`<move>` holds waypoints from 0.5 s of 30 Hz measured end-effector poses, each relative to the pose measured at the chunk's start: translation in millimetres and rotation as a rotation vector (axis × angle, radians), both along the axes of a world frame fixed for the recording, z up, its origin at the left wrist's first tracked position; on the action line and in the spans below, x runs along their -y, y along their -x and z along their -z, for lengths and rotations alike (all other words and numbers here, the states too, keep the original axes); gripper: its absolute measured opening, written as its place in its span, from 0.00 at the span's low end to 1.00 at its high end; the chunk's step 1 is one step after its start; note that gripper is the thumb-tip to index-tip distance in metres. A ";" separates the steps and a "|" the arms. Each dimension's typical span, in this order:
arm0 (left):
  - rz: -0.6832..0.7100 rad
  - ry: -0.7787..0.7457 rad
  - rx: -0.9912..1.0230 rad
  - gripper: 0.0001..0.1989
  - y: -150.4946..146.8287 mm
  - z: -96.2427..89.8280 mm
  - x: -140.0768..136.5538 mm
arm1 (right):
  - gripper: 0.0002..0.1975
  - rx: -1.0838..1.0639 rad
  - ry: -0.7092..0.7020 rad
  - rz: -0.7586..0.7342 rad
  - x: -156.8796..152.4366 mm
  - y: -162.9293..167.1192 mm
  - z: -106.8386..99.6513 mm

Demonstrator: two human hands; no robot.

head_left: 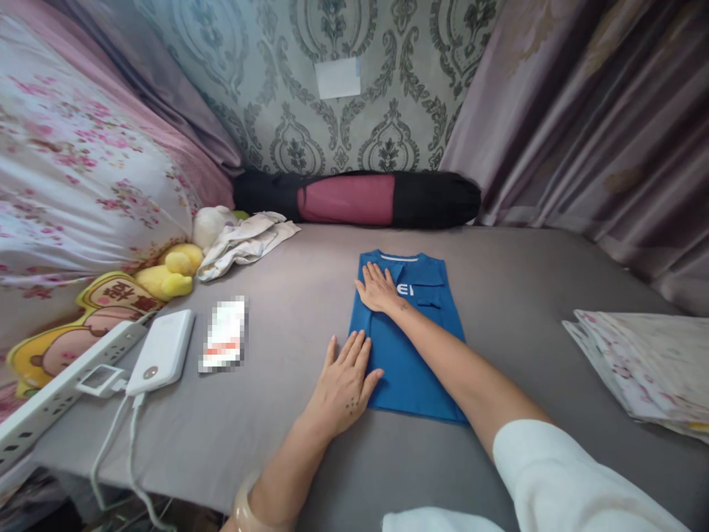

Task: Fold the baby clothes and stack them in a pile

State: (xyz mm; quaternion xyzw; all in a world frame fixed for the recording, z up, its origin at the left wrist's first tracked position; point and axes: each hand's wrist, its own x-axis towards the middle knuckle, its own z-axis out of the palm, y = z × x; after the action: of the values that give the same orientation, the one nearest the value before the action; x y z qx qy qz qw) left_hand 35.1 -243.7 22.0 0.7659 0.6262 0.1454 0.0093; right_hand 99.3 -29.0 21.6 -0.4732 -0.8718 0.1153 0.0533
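A blue T-shirt (413, 366) lies folded into a long rectangle on the grey sheet, its collar at the far end and part of some white lettering showing on the chest. My right hand (379, 288) rests flat on its upper left part, fingers stretched out near the collar. Lower down, my left hand (346, 380) lies along the shirt's left edge, fingers spread and partly on the cloth. Neither hand grips anything. My right forearm crosses over the shirt and hides part of its right side.
On the left are a power strip (72, 384), a white power bank (160, 351) with cables, a blurred-out flat item (224, 336), yellow plush toys (171, 273) and a crumpled cloth (244, 244). A black and pink rolled bag (354, 198) lies along the wall. Folded floral fabric (648, 362) sits at right.
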 end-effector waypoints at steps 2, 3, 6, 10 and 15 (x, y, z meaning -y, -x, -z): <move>-0.020 -0.008 0.035 0.26 0.9 -2.6 -0.3 | 0.33 -0.008 -0.007 -0.022 8.9 -2.6 -4.3; -0.036 -0.022 0.054 0.25 1.5 -3.4 -0.5 | 0.33 -0.016 -0.021 -0.041 14.2 -3.9 -5.4; -0.078 -0.072 0.102 0.22 3.4 -3.0 -1.1 | 0.32 -0.023 -0.049 -0.100 28.1 -7.0 -3.6; -0.054 -0.082 0.113 0.21 5.0 2.0 -1.6 | 0.32 -0.016 -0.037 -0.101 34.8 -8.0 4.3; -0.034 -0.075 0.103 0.20 6.6 3.8 -1.1 | 0.32 -0.031 -0.020 -0.097 33.0 -8.1 6.6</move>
State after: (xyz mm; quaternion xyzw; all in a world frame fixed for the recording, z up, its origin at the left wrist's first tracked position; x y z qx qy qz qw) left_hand 28.5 -242.6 18.3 0.7464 0.6320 0.2083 0.0102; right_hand 107.4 -62.0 15.0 -0.4280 -0.8938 0.1166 0.0660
